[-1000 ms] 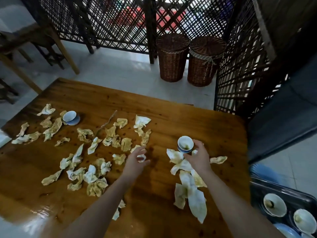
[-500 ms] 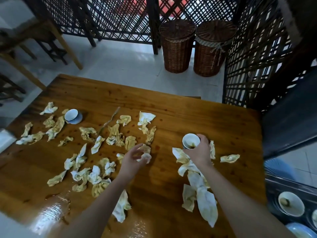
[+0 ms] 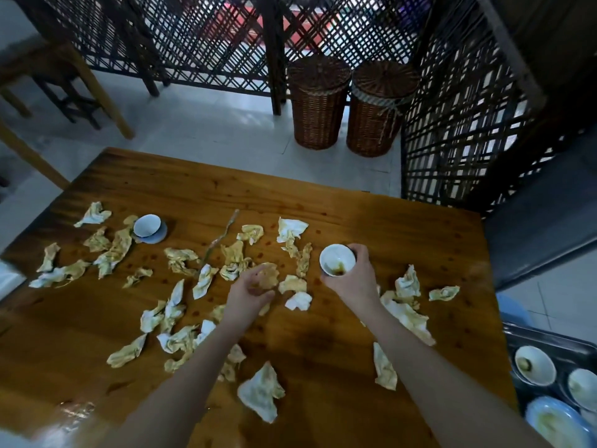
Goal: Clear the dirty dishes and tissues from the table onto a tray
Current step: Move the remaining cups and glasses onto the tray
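My right hand point(image 3: 357, 279) grips a small white cup point(image 3: 337, 260) with brown dregs, tilted and lifted off the wooden table point(image 3: 323, 344). My left hand point(image 3: 250, 291) holds a crumpled stained tissue point(image 3: 268, 274) at the table's middle. Several more stained tissues point(image 3: 174, 313) lie scattered over the table. A second white cup on a blue saucer point(image 3: 149, 227) stands at the far left. A dark tray point(image 3: 529, 337) at the lower right holds dirty white bowls point(image 3: 534, 365).
Two wicker baskets point(image 3: 318, 101) stand on the floor beyond the table, against a dark lattice screen point(image 3: 452, 130). Wooden chair legs point(image 3: 106, 92) are at the upper left. A thin stick point(image 3: 221, 237) lies among the tissues.
My right hand has lifted the cup off the table and tilted it. My left hand has gathered a tissue into its fingers. The view has shifted.
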`<action>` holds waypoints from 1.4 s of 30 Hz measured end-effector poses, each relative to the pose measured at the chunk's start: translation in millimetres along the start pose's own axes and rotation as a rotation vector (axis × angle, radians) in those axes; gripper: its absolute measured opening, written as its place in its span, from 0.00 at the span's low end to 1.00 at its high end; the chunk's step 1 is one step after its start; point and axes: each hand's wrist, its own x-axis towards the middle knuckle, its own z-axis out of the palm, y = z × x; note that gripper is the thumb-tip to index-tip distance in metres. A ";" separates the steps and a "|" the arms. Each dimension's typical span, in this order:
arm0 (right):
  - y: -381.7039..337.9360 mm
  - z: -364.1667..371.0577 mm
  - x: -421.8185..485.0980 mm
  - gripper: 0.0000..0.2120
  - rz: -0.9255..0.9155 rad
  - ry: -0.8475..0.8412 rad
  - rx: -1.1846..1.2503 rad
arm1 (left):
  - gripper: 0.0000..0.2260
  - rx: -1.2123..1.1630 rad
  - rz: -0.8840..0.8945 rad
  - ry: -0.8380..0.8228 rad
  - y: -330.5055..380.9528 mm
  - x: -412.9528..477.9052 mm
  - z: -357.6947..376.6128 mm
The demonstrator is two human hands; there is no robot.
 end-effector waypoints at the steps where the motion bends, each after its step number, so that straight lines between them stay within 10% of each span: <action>1: -6.0 5.8 -4.0 0.37 -0.003 0.011 -0.001 | 0.25 -0.010 0.008 -0.007 -0.6 2.6 -9.3; 23: -137.4 218.2 -16.5 0.34 -0.065 -0.110 -0.045 | 0.24 -0.026 -0.023 0.173 -56.2 87.2 -266.2; 42: -111.6 242.0 9.6 0.36 0.047 -0.039 -0.062 | 0.39 0.086 -0.055 0.142 -72.9 191.8 -260.8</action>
